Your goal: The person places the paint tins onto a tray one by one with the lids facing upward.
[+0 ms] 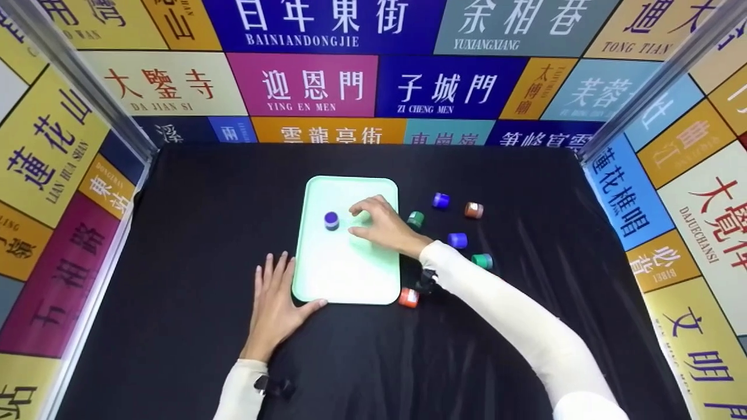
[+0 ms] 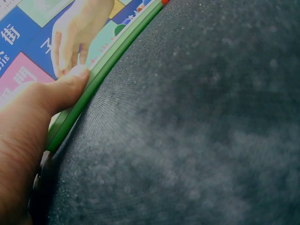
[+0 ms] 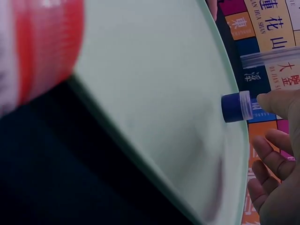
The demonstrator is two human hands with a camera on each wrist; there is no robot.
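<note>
A small purple paint jar (image 1: 331, 220) stands on the pale green tray (image 1: 344, 280), left of its middle. My right hand (image 1: 382, 224) is over the tray just right of that jar, thumb and fingers curved apart with nothing between them. In the right wrist view the purple jar (image 3: 233, 108) appears close to the thumb of the right hand (image 3: 279, 164). At the tray's lower left corner lies my left hand (image 1: 277, 306), fingers spread on the black cloth and thumb along the edge. The left wrist view shows its thumb touching the tray's green rim (image 2: 70, 117).
Right of the tray are several small jars: green (image 1: 415, 219), blue (image 1: 440, 200), brown (image 1: 474, 210), violet-blue (image 1: 457, 240) and another green (image 1: 482, 261). An orange-red jar (image 1: 409, 298) sits by the tray's lower right corner. Printed panels (image 1: 315, 87) wall the black-covered table (image 1: 222, 204).
</note>
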